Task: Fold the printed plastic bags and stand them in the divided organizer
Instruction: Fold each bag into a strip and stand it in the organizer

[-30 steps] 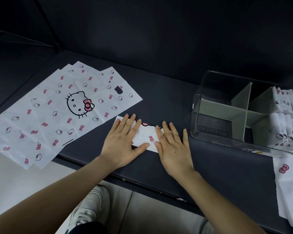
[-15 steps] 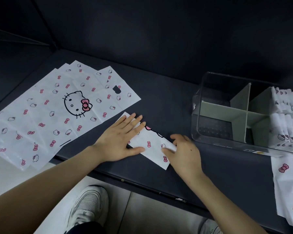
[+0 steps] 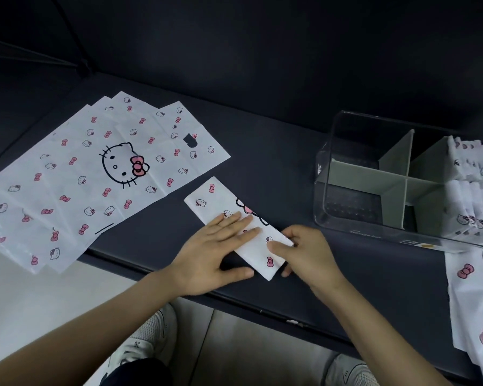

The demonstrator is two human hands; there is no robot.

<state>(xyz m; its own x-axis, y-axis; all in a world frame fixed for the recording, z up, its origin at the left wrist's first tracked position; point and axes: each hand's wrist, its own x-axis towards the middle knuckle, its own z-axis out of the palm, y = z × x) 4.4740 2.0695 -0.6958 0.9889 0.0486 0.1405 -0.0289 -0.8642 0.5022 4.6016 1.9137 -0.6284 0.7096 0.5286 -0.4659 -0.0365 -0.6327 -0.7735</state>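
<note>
Left hand (image 3: 212, 254), fingers straight, presses the one folded bag (image 3: 207, 199); right hand (image 3: 310, 254) pinches its near end; one organizer (image 3: 354, 174) nearby.

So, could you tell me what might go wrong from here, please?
The right hand pinches the end of the folded bag while only the left hand pins it flat; the fold could skew or spring open.
The flat bags overhang the edge of the table and might slide off.

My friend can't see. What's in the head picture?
A left hand presses a half-folded printed plastic bag flat on a dark table while the right hand pinches its near end. Unfolded bags lie left; a clear divided organizer with folded bags stands right.
</note>
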